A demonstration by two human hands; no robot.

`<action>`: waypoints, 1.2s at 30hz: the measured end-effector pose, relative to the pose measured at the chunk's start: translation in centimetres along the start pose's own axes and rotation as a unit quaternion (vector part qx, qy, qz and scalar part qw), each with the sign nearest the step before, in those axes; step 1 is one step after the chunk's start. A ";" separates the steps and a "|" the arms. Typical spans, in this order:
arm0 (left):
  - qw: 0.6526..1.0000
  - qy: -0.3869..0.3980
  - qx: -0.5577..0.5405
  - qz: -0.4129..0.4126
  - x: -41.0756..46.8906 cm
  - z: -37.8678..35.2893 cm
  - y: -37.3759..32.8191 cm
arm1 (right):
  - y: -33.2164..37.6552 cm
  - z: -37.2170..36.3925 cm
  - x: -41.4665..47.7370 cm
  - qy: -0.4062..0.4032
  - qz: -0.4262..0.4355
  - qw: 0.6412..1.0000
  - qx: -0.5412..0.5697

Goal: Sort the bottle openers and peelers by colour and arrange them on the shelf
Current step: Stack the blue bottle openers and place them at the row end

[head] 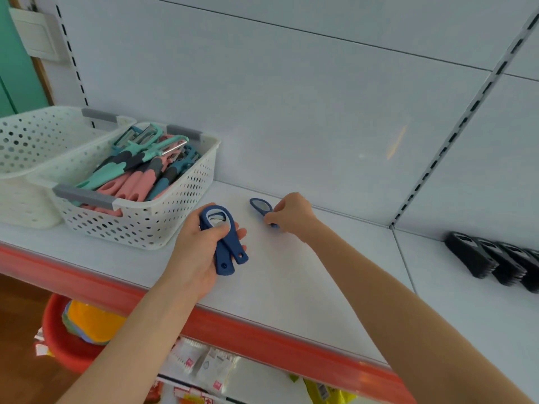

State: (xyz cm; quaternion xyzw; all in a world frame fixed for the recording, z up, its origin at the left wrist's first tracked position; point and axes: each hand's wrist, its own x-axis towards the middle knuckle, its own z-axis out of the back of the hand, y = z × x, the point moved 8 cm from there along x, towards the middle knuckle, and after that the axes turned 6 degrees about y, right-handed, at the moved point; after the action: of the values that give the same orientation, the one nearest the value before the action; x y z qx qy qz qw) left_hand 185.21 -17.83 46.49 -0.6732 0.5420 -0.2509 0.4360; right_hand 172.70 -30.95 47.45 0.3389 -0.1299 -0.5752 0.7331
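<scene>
Fingers (241, 232) of the left hand (198, 249) curl under two dark blue bottle openers (224, 262). The openers are stacked with their ring heads pointing away from the person, the thumb pressed across the top ring, just above the shelf (291, 281). The right hand (293, 217) pinches the handle of a third blue opener (260, 206), whose ring head sticks out beyond the fingertips, low on the shelf. To the left, a white basket (163, 228) holds teal, pink and blue peelers (131, 176).
</scene>
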 end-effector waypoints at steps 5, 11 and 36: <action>0.999 0.025 -0.029 0.022 0.6 -1.7 0.1 | 2.0 2.6 -6.6 -0.012 0.090 0.979 0.182; 1.000 0.015 0.006 -0.018 0.6 -5.1 0.7 | 2.6 1.7 -11.9 -0.070 0.168 0.983 0.026; 0.791 0.225 0.544 -0.168 0.8 -8.4 4.1 | -7.7 3.2 -11.1 -0.042 0.067 0.996 0.034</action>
State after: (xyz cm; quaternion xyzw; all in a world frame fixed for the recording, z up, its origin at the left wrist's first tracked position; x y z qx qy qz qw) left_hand 176.51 -21.35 47.03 -0.3295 0.2776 -0.7180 0.5467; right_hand 161.68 -22.56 47.07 0.3296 -0.2025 -0.5338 0.7520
